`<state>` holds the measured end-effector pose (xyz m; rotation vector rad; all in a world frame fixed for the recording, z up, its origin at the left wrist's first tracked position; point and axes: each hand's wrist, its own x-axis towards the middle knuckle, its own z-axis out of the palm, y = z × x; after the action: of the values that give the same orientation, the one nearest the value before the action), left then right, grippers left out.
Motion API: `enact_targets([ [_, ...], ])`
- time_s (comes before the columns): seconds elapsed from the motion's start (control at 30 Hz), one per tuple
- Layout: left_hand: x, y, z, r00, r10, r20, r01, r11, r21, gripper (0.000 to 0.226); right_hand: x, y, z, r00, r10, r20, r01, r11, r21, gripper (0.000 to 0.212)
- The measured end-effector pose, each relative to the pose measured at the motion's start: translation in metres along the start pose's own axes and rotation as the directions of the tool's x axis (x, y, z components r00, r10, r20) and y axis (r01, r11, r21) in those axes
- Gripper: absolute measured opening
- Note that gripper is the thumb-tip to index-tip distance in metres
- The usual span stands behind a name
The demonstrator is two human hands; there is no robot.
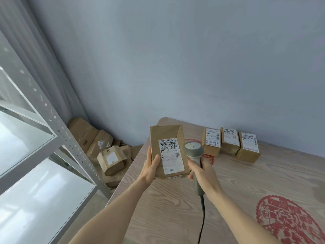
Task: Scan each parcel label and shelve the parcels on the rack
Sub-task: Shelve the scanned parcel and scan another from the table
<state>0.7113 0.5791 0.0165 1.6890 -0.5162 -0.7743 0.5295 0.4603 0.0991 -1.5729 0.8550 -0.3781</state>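
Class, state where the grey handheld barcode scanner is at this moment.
The grey handheld barcode scanner sits centre-frame, gripped by the right hand, beside the brown paper parcel in the left hand.

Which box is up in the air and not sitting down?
The tall brown parcel gripped by the left hand. The three small parcels rest on the table.

Rack [58, 138] left of table [228, 191]; three parcels [230, 144] on table.
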Motion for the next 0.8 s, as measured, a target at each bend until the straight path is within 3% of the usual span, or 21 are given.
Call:
enact_targets([
  [0.13, -0.003, -0.005, -0.006, 1.000, 0.030, 0.002, -0.030, 1.000, -0.005, 0.090, -0.012, -0.005, 0.013, 0.991, 0.030, 0.127, -0.052, 0.984, 0.172, 0.017],
  [0.3, -0.004, -0.008, -0.006, 0.999, 0.042, 0.010, -0.041, 0.999, -0.018, 0.067, -0.021, -0.006, 0.024, 0.978, 0.075, 0.194, -0.119, 0.966, 0.230, 0.030],
  [0.43, 0.000, -0.015, -0.007, 0.998, 0.053, 0.016, -0.052, 0.998, -0.039, 0.070, -0.021, -0.005, 0.031, 0.978, 0.052, 0.200, -0.109, 0.952, 0.287, 0.029],
  [0.57, 0.001, -0.015, -0.005, 0.999, 0.031, 0.028, -0.030, 0.999, -0.036, 0.088, -0.021, -0.008, 0.034, 0.973, 0.005, 0.229, -0.080, 0.944, 0.319, 0.021],
  [0.8, 0.003, -0.017, -0.003, 0.999, 0.046, 0.013, -0.046, 0.999, -0.014, 0.089, -0.023, -0.014, 0.033, 0.962, -0.028, 0.271, -0.064, 0.944, 0.324, 0.024],
])
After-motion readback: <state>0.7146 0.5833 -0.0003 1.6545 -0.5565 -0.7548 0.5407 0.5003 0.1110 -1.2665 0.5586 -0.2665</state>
